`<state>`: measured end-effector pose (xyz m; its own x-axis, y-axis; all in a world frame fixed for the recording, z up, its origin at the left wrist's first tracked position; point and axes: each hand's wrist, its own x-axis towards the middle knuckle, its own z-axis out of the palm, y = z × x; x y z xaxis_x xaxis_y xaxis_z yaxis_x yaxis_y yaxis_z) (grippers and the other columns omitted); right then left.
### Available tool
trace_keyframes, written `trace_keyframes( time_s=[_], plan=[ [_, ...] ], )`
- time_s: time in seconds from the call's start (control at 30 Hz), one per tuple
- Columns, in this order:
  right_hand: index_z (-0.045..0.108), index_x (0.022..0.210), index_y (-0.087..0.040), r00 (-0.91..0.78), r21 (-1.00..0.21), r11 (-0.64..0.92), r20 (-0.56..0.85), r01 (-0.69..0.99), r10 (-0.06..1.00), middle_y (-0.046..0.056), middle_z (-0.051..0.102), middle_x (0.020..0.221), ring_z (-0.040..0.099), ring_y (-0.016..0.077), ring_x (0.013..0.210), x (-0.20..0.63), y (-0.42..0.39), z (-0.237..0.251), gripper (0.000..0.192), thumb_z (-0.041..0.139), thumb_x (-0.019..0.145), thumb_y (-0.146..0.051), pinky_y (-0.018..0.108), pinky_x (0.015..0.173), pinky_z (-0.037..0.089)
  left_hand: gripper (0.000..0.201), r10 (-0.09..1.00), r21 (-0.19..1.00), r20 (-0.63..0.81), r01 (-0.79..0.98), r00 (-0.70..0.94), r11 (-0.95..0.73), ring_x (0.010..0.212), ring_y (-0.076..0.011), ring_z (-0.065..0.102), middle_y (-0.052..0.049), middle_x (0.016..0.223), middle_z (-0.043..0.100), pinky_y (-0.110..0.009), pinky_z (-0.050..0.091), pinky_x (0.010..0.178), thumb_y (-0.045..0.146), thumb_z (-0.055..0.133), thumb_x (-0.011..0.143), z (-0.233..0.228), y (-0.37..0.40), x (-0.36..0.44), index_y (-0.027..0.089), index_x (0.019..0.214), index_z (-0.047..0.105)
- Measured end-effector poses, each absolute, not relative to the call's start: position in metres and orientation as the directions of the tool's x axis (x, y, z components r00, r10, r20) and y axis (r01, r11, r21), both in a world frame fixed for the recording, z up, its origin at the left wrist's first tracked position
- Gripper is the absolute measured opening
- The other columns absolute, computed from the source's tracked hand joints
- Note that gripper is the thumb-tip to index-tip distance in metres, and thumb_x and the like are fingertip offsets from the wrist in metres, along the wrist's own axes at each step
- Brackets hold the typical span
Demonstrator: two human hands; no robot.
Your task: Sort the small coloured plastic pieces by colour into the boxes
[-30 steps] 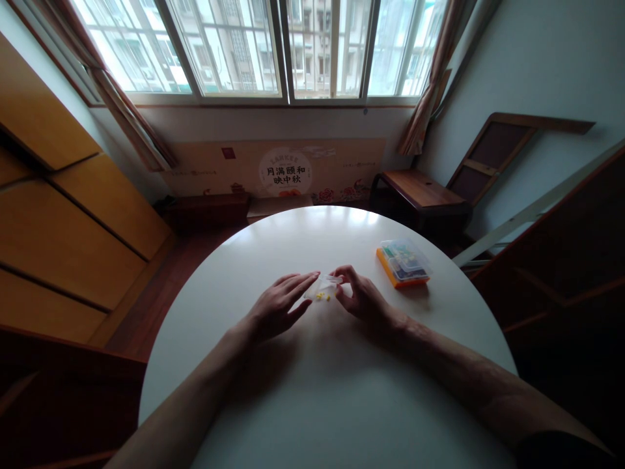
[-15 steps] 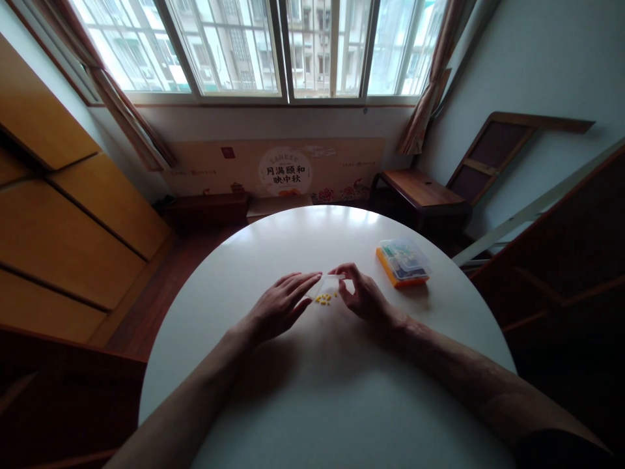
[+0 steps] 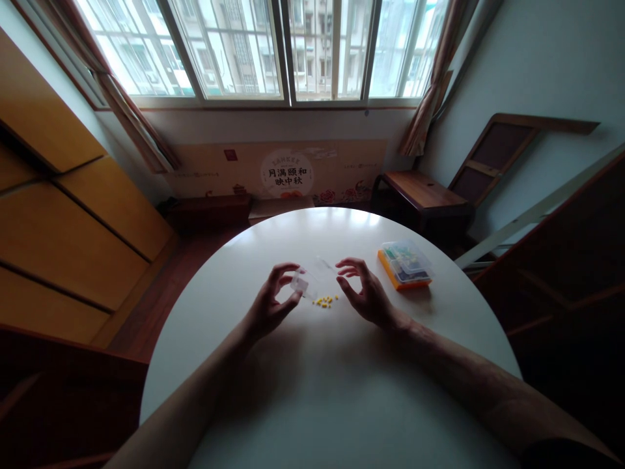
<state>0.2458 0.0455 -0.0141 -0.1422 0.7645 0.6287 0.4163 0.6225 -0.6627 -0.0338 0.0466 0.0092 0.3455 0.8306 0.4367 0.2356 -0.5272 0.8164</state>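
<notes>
Just left of the yellow beads on the round table, the left hand pinches a small clear bag; the right hand hovers open, empty. Emptying looks finished; sorting beads likely calls for fine fingertip picking.

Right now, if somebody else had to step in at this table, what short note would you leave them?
Left hand: pinching a small clear plastic bag, lifted off the round white table.
Right hand: open, fingers curled, holding nothing.
Things: small yellow beads lie in a loose pile between the hands; a clear-lidded orange box sits to the right.
Done: beads are out of the bag.
Left: beads lie loose, box shut.
</notes>
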Motion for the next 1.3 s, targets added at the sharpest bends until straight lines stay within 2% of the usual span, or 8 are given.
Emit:
trace_keyframes(
  time_s=[0.23,0.33,0.5,0.6,0.83,0.93,1.07,1.3],
  plan=[
    [0.053,0.139,-0.026,-0.200,-0.625,0.639,0.626,0.449,0.753,0.010,0.072,0.132,0.077,0.0246,0.105,0.245,0.042,-0.013,0.034,0.061,0.107,-0.029,0.047,0.098,0.065,0.062,0.972,0.925,0.231,0.320,-0.044,-0.205,0.101,-0.0242,0.078,-0.010,0.128,0.065,-0.042,0.066,0.089,0.044,0.083,0.080,0.002,0.079,-0.074,0.022,0.126,0.047],
    [0.054,0.139,-0.026,-0.205,-0.585,0.652,0.648,0.483,0.733,0.010,0.073,0.130,0.076,0.0260,0.105,0.245,0.040,-0.006,0.034,0.062,0.105,-0.027,0.047,0.097,0.065,0.072,0.970,0.865,0.221,0.480,-0.100,-0.148,0.109,-0.0280,0.075,-0.011,0.121,0.071,-0.043,0.063,0.092,0.048,0.086,0.075,0.003,0.085,-0.095,0.022,0.131,0.048],
    [0.065,0.119,-0.024,-0.283,-0.378,0.674,0.698,0.635,0.658,0.011,0.075,0.123,0.071,0.0324,0.115,0.264,0.049,0.030,0.017,0.064,0.102,-0.024,0.051,0.102,0.060,0.090,0.989,0.763,0.126,0.644,-0.071,-0.051,0.088,-0.0241,0.076,-0.011,0.125,0.076,-0.042,0.061,0.087,0.054,0.085,0.074,0.007,0.089,-0.126,0.022,0.148,0.046],
    [0.068,0.111,-0.022,-0.250,-0.288,0.558,0.673,0.778,0.696,0.013,0.074,0.124,0.069,0.0344,0.114,0.293,0.063,0.052,0.014,0.068,0.100,-0.031,0.051,0.102,0.057,0.085,0.990,0.722,0.125,0.691,-0.067,-0.044,0.103,-0.0285,0.076,-0.010,0.124,0.077,-0.043,0.059,0.096,0.053,0.083,0.073,0.009,0.091,-0.138,0.021,0.145,0.051],
    [0.061,0.138,-0.013,0.054,-0.029,-0.046,0.451,0.999,0.891,0.019,0.071,0.122,0.067,0.0369,0.106,0.361,0.068,0.065,0.075,0.069,0.094,-0.073,0.044,0.088,0.051,0.059,0.989,0.525,0.115,0.851,-0.092,0.018,0.114,-0.0337,0.073,-0.014,0.125,0.075,-0.044,0.057,0.100,0.050,0.080,0.077,0.014,0.091,-0.147,0.020,0.124,0.061],
    [0.058,0.143,-0.011,0.112,0.016,-0.126,0.364,0.992,0.925,0.020,0.071,0.121,0.068,0.0380,0.107,0.368,0.060,0.058,0.084,0.069,0.092,-0.077,0.043,0.086,0.050,0.064,0.984,0.470,0.160,0.883,-0.081,-0.004,0.118,-0.0357,0.072,-0.014,0.127,0.074,-0.044,0.057,0.101,0.049,0.082,0.075,0.013,0.090,-0.147,0.019,0.128,0.060],
    [0.059,0.144,-0.012,0.105,-0.027,-0.102,0.329,0.994,0.938,0.020,0.073,0.123,0.070,0.0370,0.109,0.369,0.056,0.052,0.071,0.069,0.096,-0.064,0.042,0.089,0.051,0.087,0.950,0.462,0.303,0.884,-0.077,-0.075,0.136,-0.0398,0.064,-0.017,0.147,0.067,-0.050,0.049,0.117,0.058,0.086,0.076,0.013,0.085,-0.141,0.020,0.147,0.054],
    [0.063,0.137,-0.013,-0.012,-0.137,0.093,0.500,0.986,0.866,0.019,0.075,0.119,0.070,0.0364,0.106,0.360,0.053,0.065,0.053,0.068,0.096,-0.047,0.046,0.096,0.055,0.082,0.735,0.400,0.677,0.859,-0.041,-0.321,0.147,-0.0415,0.055,-0.019,0.155,0.059,-0.058,0.040,0.127,0.062,0.081,0.089,0.041,0.063,-0.116,0.020,0.152,0.050]
  ],
)
